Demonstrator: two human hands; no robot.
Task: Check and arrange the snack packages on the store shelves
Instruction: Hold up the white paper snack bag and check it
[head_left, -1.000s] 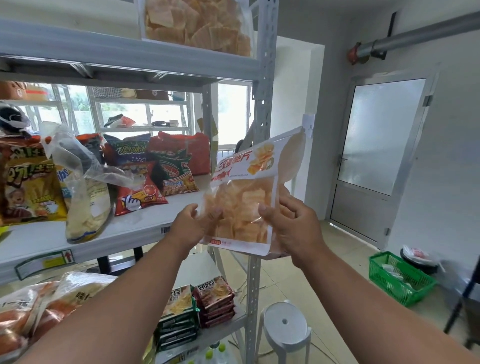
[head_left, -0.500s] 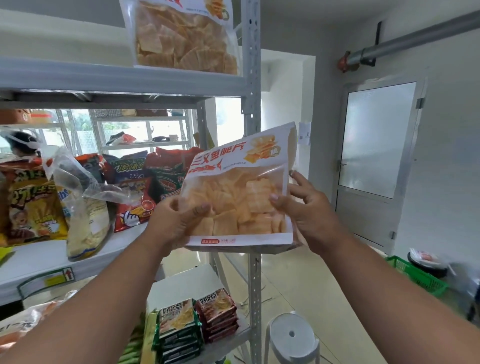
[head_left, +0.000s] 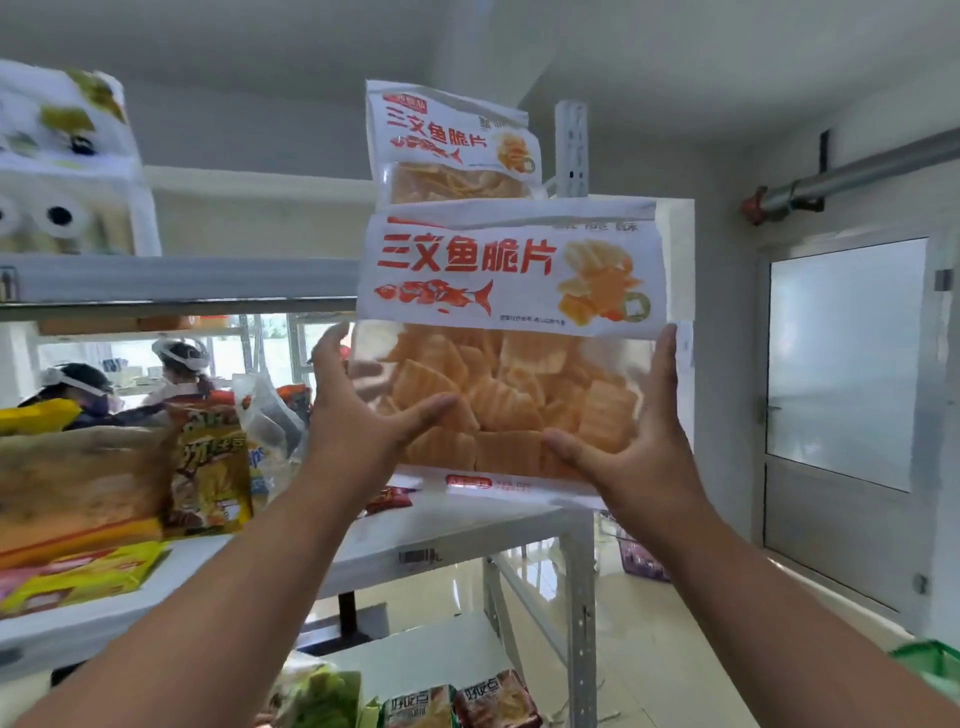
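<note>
I hold a large clear bag of orange chips (head_left: 511, 332) with a white label, red lettering and a red fish, upright at the height of the top shelf (head_left: 176, 283). My left hand (head_left: 363, 415) grips its lower left side, thumb across the front. My right hand (head_left: 634, 431) grips its lower right side, fingers up along the edge. A second identical bag (head_left: 452, 145) stands on the top shelf directly behind it, partly hidden.
A white pack with dark round shapes (head_left: 62, 166) sits at the top shelf's left. The middle shelf (head_left: 457, 530) carries yellow and orange snack bags (head_left: 208, 467). Small packs (head_left: 457, 701) lie on the lower shelf. A door (head_left: 847, 395) stands at right. Two people with headgear are visible behind the shelving.
Both hands have lifted the chip bag from middle-shelf height up to the top shelf, in front of the matching bag. My view has tilted upward.
</note>
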